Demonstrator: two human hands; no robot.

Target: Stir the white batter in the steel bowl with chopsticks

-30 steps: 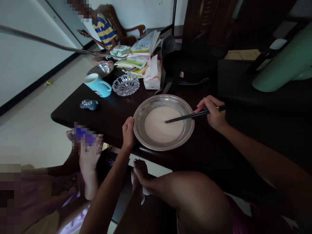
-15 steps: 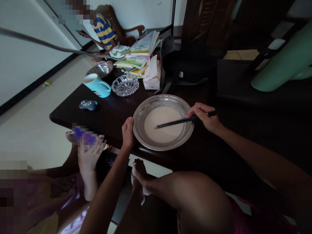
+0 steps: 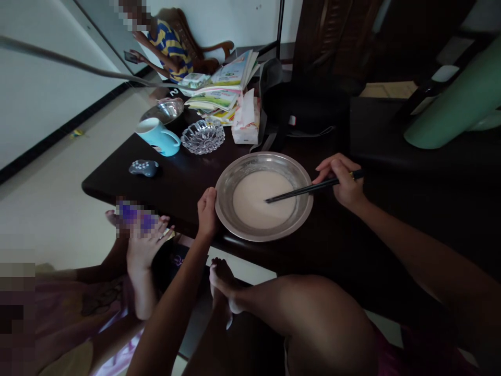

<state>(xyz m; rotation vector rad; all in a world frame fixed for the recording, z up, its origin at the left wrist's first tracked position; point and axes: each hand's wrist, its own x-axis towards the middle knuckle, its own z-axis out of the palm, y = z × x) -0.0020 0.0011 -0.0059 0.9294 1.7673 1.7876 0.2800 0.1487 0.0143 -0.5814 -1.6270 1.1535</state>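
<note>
A wide metal bowl point(image 3: 226, 222) sits on the dark table, holding a pale, milky batter-like liquid point(image 3: 258, 209). My left hand point(image 3: 207, 211) grips the bowl's left rim, thumb at the edge and fingers curled at its outer side. In my right hand point(image 3: 344, 183), beyond the bowl's right rim, is a pair of dark chopsticks point(image 3: 301, 190). They slant down to the left over the rim, and their tips meet the liquid near its middle. My right fingers are closed around their upper part.
Behind the bowl are a tissue pack point(image 3: 246, 125), stacked books point(image 3: 223, 89), a glass dish point(image 3: 203, 137), a blue mug point(image 3: 158, 137) and a grey controller-like object point(image 3: 143, 167). A black bag point(image 3: 305, 104) lies farther back. One person sits close on the left, another in a chair behind.
My right hand has moved right and slightly up, drawing the chopstick tips rightward through the liquid. My left hand stays on the rim. The seated person behind has raised an arm.
</note>
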